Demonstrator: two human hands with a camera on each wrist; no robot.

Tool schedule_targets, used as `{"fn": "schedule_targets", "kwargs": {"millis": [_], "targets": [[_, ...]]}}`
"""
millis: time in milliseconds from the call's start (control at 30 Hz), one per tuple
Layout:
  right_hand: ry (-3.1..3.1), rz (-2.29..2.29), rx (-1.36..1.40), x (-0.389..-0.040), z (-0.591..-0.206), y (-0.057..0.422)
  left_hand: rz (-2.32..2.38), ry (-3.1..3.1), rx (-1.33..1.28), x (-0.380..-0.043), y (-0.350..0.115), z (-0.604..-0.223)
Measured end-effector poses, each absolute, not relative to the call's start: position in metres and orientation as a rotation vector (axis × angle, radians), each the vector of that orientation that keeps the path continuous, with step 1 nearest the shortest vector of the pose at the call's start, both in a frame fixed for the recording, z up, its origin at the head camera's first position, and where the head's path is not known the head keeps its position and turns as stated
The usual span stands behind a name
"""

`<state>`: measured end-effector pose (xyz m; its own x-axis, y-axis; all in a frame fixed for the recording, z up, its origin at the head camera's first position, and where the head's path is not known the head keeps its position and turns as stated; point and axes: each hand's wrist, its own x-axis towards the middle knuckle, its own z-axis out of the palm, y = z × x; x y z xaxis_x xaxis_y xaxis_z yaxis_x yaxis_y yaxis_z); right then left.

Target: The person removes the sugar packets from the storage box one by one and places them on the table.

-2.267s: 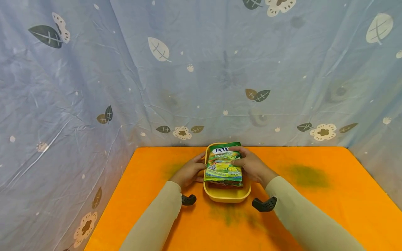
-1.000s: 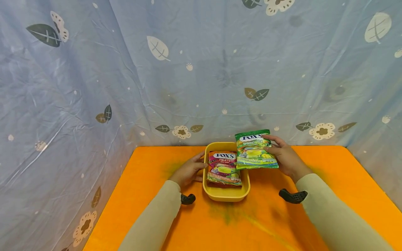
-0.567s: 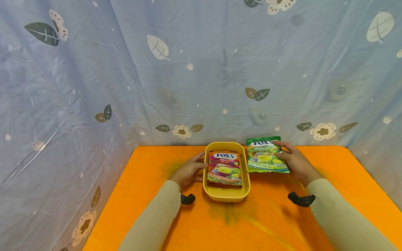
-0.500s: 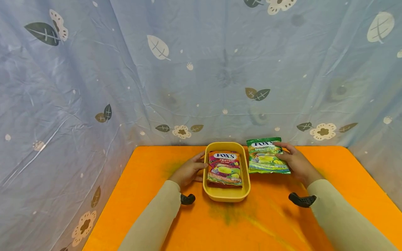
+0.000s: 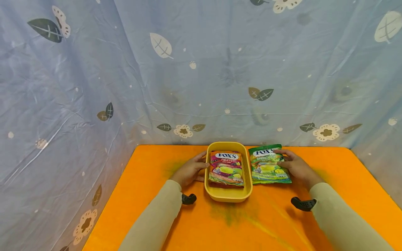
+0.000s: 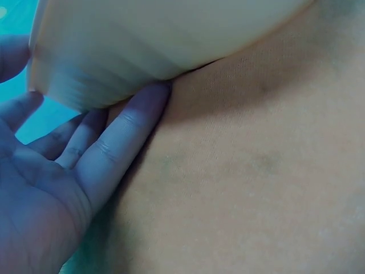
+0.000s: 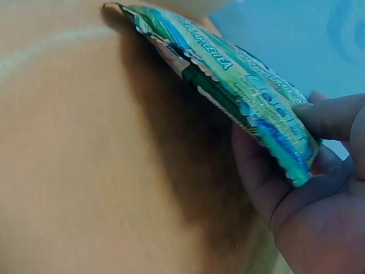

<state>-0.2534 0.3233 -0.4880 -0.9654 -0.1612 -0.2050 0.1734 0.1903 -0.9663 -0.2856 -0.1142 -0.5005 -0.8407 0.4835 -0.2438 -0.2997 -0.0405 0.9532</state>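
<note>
A yellow plastic tray (image 5: 228, 199) stands on the orange table, with a red-and-purple candy bag (image 5: 226, 169) lying face up inside it. My left hand (image 5: 190, 170) holds the tray's left side, thumb at the rim and other fingers low against the outer wall; in the left wrist view those fingers (image 6: 122, 140) reach to the tray's underside. Just right of the tray, my right hand (image 5: 295, 166) pinches the right edge of a green candy bag (image 5: 267, 167). In the right wrist view this bag (image 7: 228, 74) tilts, its held edge raised above the table.
The orange tabletop (image 5: 150, 216) extends around the tray on both sides and in front. A blue patterned curtain (image 5: 220, 76) hangs along the back and both sides. Black wrist mounts (image 5: 303, 204) sit by both sleeves.
My right hand has lifted the green bag off the red-and-purple one, carried it right out of the tray and lowered it close to the table. My left hand has stayed at the tray.
</note>
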Motion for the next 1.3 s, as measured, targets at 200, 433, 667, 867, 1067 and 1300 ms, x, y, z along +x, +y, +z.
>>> {"fn": "schedule_targets", "kwargs": {"millis": [200,433,667,867,1067,1300], "targets": [[2.210,-1.818,0.024,-0.251,-0.489,0.329,1.930,1.705,0.210,-0.286,-0.114,-0.501],[2.104,-1.920,0.055,-0.244,-0.492,0.340,1.929,1.706,0.235,-0.287,-0.114,-0.503],[2.132,-1.889,0.044,-0.240,-0.492,0.355,1.930,1.702,0.214,-0.287,-0.114,-0.503],[2.040,-1.969,0.086,-0.235,-0.489,0.367,1.933,1.703,0.225,-0.287,-0.115,-0.503],[1.967,-2.045,0.084,-0.233,-0.484,0.370,1.929,1.707,0.243,-0.286,-0.115,-0.502],[2.059,-2.009,0.058,-0.237,-0.475,0.363,1.935,1.696,0.245,-0.286,-0.115,-0.501]]}}
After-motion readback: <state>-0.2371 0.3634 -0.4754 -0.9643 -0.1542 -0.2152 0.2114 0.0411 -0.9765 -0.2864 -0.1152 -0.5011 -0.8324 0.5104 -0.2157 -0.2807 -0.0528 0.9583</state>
